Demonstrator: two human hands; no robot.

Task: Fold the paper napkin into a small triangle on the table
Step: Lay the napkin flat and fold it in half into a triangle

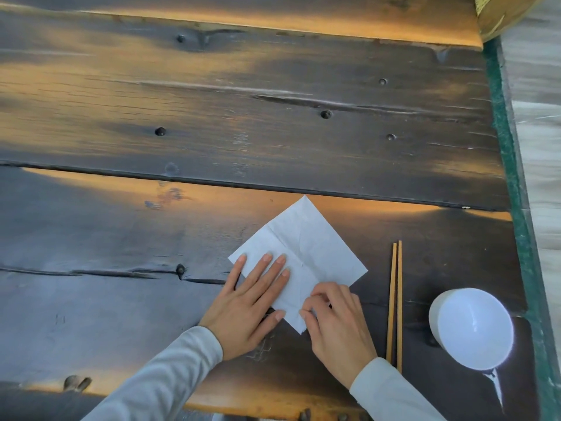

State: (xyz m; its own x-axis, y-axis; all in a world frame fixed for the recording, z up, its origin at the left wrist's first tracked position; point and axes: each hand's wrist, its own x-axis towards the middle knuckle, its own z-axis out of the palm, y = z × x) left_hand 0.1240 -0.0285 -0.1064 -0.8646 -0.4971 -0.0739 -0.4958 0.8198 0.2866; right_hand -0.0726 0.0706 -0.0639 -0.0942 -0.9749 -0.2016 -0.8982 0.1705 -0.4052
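Observation:
A white paper napkin (315, 244) lies flat on the dark wooden table (212, 117), turned like a diamond with one corner pointing away from me. Crease lines cross it. My left hand (252, 302) rests flat on the napkin's left part, fingers spread and pressing down. My right hand (337, 326) is at the napkin's near corner, with thumb and fingers pinching the paper's edge there. Both sleeves are light grey.
A pair of wooden chopsticks (394, 299) lies just right of the napkin, pointing away from me. A white bowl (473, 326) stands farther right near the table's green right edge (510, 165). A yellowish object (501, 13) sits at the far right corner.

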